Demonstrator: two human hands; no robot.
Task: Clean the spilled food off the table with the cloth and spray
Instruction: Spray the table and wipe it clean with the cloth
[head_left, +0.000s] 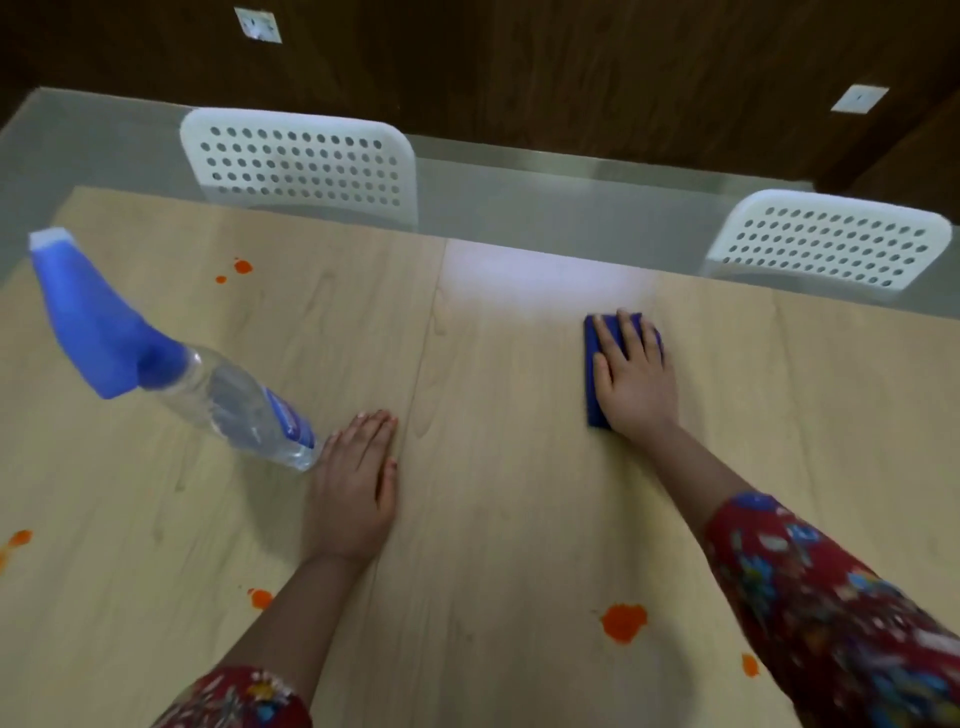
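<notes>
A folded dark blue cloth (594, 374) lies on the light wooden table (493, 467), right of centre. My right hand (634, 379) presses flat on top of it, fingers spread. My left hand (358, 488) rests flat on the bare table, holding nothing, just right of the base of a clear spray bottle (228, 405) with a blue trigger head, which stands on the table. Orange food spills show in several places: a large blot (623, 622) near the front right, a small one (749, 665) beside it, one (260, 598) by my left forearm, one (20, 539) at the left edge, and dots (241, 267) at the far left.
Two white perforated chairs (301, 163) (831, 244) stand at the table's far side. A pale glare patch (545, 275) lies on the table beyond the cloth. A dark wood wall rises behind.
</notes>
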